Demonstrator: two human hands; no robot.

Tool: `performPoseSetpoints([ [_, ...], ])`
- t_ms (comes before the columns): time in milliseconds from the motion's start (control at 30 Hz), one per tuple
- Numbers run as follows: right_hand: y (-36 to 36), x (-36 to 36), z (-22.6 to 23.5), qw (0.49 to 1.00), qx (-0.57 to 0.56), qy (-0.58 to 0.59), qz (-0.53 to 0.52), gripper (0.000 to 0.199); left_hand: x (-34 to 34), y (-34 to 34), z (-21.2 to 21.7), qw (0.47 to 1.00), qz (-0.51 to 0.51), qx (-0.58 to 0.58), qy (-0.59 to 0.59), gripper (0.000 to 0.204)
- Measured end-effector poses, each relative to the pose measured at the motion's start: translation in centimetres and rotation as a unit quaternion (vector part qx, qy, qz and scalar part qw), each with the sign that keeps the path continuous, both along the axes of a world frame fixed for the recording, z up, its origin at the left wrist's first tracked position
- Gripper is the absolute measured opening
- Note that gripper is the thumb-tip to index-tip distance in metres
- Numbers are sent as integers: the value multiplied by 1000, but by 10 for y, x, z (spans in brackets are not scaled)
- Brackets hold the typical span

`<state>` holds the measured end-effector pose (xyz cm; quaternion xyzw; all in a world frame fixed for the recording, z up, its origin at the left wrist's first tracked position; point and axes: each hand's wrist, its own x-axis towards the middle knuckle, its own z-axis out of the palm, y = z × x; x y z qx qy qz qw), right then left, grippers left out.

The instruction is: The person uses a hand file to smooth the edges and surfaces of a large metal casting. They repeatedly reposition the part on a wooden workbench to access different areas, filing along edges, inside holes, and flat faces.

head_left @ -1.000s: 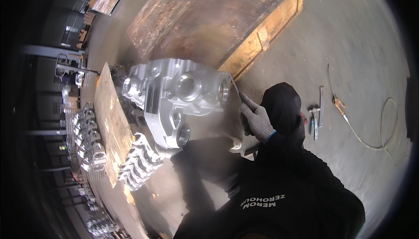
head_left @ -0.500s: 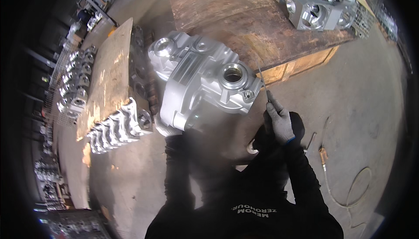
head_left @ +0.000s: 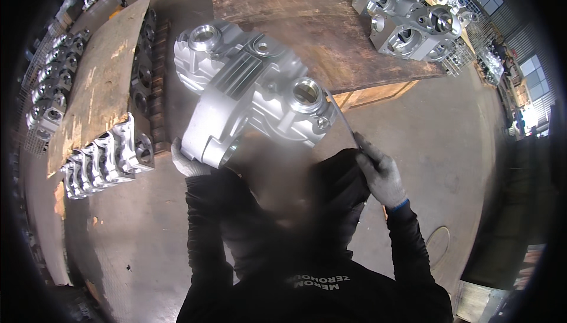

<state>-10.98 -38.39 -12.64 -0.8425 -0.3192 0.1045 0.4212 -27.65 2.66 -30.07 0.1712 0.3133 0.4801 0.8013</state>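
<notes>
A large silver metal casting [head_left: 215, 107], with round bored openings and a ribbed patch, sits tilted in front of me. My left hand [head_left: 188, 161], in a pale work glove, grips its lower left edge; part of the fingers is hidden by the casting. In my gloved right hand [head_left: 383, 176] is a slim metal file [head_left: 342, 116], fingers closed round its near end. The file's far end reaches the casting's right side, beside the large bored opening; whether it touches is hard to tell. A blur covers the area just under the casting.
A brown wooden bench [head_left: 348, 57] stands beyond the casting, with several silver castings [head_left: 407, 22] at its far right. To the left, a wooden board [head_left: 106, 75] has rows of castings [head_left: 109, 155] along its sides. A hose loop [head_left: 438, 245] lies on the floor at right.
The view has shifted, so the casting appears larger and further left. My right hand has come nearer and lower relative to the casting, with the file still in it. My left hand keeps its hold.
</notes>
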Motion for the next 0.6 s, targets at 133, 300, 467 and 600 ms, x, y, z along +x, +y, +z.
performPoseSetpoints([
  [133, -21, -10, 42, 987, -56, 147, -28, 47, 0, 5, -12, 1000, 1, -3, -27, 44],
  [300, 0, 4, 95, 973, -210, 90, 38, 47, 3, 7, -18, 999, 17, 32, 4, 41],
  [467, 26, 14, 159, 914, -391, 72, 84, 47, 2, 4, -12, 999, 18, 30, 41, 45],
  [600, 39, 25, 179, 881, -452, 118, 76, 48, 3, 3, -5, 1000, -10, -21, -20, 42],
])
